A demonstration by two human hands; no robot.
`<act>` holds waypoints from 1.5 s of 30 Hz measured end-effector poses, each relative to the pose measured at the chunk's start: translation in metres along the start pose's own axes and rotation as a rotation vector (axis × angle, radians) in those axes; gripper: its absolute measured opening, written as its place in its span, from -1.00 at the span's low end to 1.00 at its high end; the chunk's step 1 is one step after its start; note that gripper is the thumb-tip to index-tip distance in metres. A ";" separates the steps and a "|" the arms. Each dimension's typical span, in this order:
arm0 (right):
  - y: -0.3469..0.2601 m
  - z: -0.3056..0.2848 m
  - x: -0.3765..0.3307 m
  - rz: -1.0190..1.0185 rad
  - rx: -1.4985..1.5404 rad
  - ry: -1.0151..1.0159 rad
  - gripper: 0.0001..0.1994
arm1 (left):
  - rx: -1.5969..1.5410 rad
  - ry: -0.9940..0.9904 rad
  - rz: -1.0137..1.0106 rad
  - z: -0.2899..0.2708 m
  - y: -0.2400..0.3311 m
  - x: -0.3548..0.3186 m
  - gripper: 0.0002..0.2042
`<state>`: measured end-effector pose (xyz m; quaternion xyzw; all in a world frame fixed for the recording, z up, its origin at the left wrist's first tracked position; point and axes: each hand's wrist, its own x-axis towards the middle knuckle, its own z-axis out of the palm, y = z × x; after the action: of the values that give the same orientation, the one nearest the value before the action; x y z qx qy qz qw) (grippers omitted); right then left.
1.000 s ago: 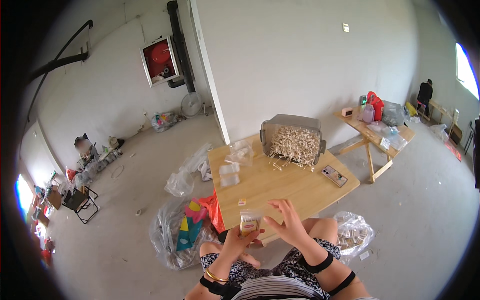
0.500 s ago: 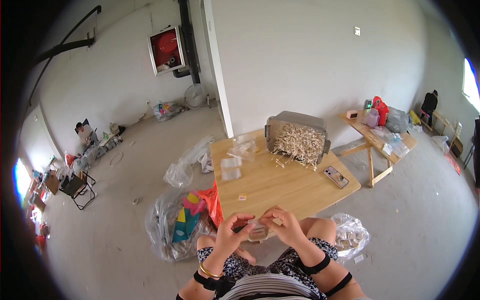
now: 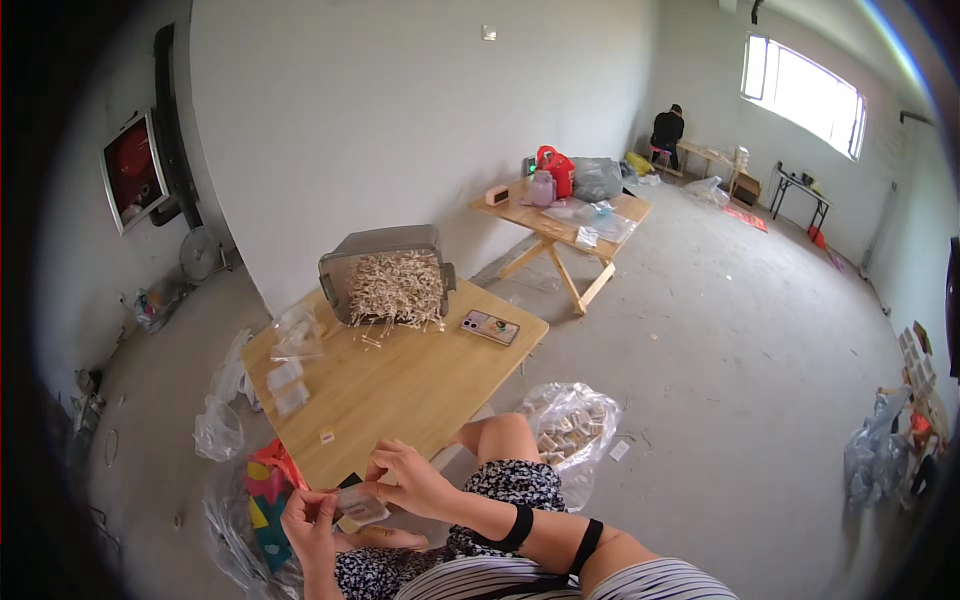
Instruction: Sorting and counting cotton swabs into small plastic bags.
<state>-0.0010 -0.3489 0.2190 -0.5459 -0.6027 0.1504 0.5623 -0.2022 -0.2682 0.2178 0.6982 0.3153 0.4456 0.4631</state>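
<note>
Over my lap, by the near edge of the wooden table [image 3: 400, 390], a small clear plastic bag [image 3: 364, 508] with faint print is stretched between my hands. My left hand [image 3: 312, 522] pinches one upper corner with thumb and fingers. The other side of its top edge is gripped by my right hand [image 3: 408, 482]. What lies inside the bag is too blurred to tell. Farther back, a grey plastic bin [image 3: 385, 243] lies on its side, cotton swabs [image 3: 395, 290] spilling from its mouth. A small card [image 3: 327, 436] rests on the tabletop.
Flat clear bags [image 3: 288, 388] lie at the table's left and a phone [image 3: 490, 327] at its right. A big clear sack of filled packets [image 3: 568, 425] stands on the floor at my right. Beyond is a second wooden table [image 3: 570, 215]; a person [image 3: 667, 132] sits far back.
My view has swung to the right, so the table and my hands now appear farther left. Both hands keep hold of the small bag, which is now tilted.
</note>
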 end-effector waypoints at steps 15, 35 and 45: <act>0.044 -0.030 -0.030 -0.038 -0.082 0.184 -0.89 | -0.059 -0.267 -0.173 0.032 0.007 0.000 -0.90; 0.127 -0.252 -0.135 0.620 0.437 1.188 -0.88 | 0.032 -0.248 -0.210 0.027 -0.015 0.015 -0.77; 0.164 -0.261 -0.155 0.812 0.023 0.956 -0.68 | 0.071 -0.206 -0.197 0.018 -0.017 0.021 -0.81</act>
<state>0.2635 -0.5312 0.0933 -0.7322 -0.0273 0.0976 0.6735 -0.1775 -0.2508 0.2057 0.7219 0.3487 0.3126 0.5095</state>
